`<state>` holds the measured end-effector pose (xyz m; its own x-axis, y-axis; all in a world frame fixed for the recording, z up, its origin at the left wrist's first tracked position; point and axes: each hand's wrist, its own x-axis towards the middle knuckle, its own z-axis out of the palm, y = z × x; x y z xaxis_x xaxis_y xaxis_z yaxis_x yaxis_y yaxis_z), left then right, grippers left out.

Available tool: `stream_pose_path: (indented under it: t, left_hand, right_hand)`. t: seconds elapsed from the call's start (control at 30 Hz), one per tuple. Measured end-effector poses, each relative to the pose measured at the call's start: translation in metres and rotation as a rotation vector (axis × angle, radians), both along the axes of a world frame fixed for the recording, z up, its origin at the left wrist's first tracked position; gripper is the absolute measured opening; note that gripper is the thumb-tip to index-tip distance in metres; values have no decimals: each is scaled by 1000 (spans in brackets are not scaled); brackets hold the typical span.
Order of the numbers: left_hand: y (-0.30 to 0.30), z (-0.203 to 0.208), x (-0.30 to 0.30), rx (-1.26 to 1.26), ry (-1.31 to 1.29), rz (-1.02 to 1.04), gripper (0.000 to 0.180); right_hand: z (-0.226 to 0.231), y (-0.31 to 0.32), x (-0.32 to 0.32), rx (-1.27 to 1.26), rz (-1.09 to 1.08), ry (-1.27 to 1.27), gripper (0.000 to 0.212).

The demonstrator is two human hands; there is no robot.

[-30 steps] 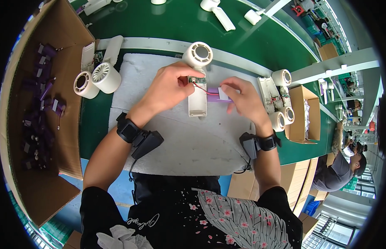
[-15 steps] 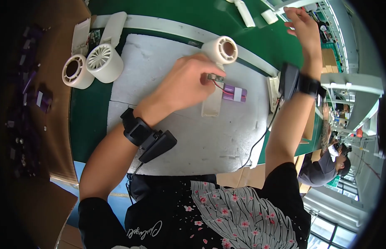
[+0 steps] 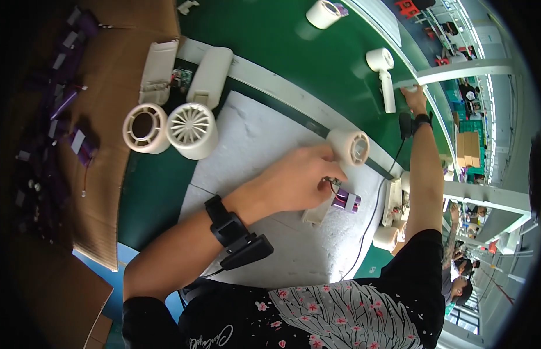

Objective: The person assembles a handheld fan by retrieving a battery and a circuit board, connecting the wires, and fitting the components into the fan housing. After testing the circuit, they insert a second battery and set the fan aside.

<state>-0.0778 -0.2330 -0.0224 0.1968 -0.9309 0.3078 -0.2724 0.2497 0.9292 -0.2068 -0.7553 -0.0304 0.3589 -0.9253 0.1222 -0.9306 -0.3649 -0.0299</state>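
My left hand [image 3: 311, 177] is closed over the handle of a white handheld fan, its fingertips at a small circuit board [image 3: 331, 181]. The fan's round head [image 3: 351, 146] shows just beyond the fingers, and the lower end of its pale handle [image 3: 317, 214] sticks out below. Red wires run from the board to a purple battery pack [image 3: 346, 200] with a grey patch, lying beside the handle. Far to the right, my right hand [image 3: 415, 100] reaches out to the rim of the green surface, fingers curled around a pale piece that they mostly hide.
Two open fan bodies [image 3: 192, 131] stand at the left of the white foam mat [image 3: 241, 128]. A carton [image 3: 145, 70] beside them holds several purple battery packs. On the green surface [image 3: 270, 46] lie another fan [image 3: 386, 81] and a fan head [image 3: 323, 14]. More fan parts [image 3: 387, 237] sit right.
My right hand has moved to the rim of the green surface and its fingers have curled in. The view has swung right. My left hand keeps its hold by the board.
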Motion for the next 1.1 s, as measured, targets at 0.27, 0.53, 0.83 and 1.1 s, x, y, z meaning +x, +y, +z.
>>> stream_pose_path:
  t: [0.27,0.53,0.83,1.1]
  left_hand:
    - [-18,1,-6,-99,-3,-47,28]
    - [-14,-1,-5,-72,-32,-17,22]
    - [-8,-5,-14,-136,-14,62,22]
    - [-9,-4,-12,-146,-97,39,23]
  right_hand:
    - [80,15,-8,-373,117,-262,85]
    - [167,325,96,577,807,-480,54]
    - [116,494,118,552,987,-51,52]
    - [119,484,86,472,1110,-180,51]
